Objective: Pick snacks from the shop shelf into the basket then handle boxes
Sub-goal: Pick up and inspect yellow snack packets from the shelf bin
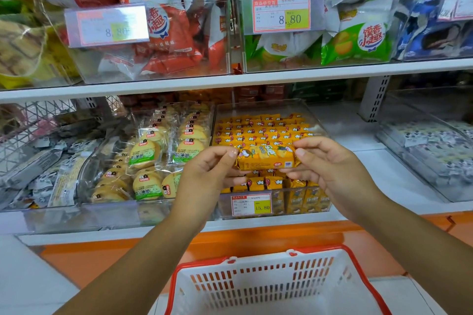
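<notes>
Your left hand [210,169] and right hand [330,169] pinch the yellow snack pack's [267,158] ends; a slack pinch could drop it outside the basket [256,286] below.

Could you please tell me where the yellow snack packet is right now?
In the head view, centre frame, the yellow snack packet is pinched between the left hand and right hand, above the white basket.

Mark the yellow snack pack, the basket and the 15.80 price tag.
yellow snack pack [266,160], head view, middle of its front face
basket [256,264], head view, white far wall
15.80 price tag [251,204], head view, label centre
</notes>
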`<state>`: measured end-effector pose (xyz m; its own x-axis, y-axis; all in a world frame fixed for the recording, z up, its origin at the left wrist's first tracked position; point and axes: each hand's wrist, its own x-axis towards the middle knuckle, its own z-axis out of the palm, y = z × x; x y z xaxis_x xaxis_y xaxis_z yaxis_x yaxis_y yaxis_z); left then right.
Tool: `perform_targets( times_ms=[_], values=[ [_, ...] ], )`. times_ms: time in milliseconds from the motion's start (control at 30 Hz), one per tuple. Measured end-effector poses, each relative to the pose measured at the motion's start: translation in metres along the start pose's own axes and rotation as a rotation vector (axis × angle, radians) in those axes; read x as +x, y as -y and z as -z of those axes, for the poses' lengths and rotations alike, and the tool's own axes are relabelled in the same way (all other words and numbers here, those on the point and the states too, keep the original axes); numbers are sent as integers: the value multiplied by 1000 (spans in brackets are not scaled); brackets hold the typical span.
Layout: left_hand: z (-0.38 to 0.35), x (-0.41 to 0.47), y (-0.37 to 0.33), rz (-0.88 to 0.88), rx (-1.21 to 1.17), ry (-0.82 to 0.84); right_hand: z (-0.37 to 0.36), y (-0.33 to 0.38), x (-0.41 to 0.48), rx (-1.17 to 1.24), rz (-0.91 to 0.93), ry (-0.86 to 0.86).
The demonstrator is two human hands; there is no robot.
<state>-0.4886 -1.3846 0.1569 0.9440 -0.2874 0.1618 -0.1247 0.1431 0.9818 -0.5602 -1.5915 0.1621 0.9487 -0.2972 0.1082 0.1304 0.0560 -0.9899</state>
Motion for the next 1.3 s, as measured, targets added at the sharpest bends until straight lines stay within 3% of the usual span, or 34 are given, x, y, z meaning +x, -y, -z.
perform_targets(
  times_ms=[233,567,733,833,1000,1300],
  values=[
    [4,2,0,38,-42,31,-3,3,-2,6,-35,41],
    [6,4,2,86,-118,91,-1,2,-1,195,-34,21],
    [8,5,1,70,-19,114,0,5,0,274,-59,37],
    [9,5,-1,52,-44,55,0,5,-1,246,-77,117],
    [9,8,2,60,-9,53,0,5,-1,74,-50,105],
    [2,4,1,28,-15,55,0,4,-1,211,-81,114]
  ],
)
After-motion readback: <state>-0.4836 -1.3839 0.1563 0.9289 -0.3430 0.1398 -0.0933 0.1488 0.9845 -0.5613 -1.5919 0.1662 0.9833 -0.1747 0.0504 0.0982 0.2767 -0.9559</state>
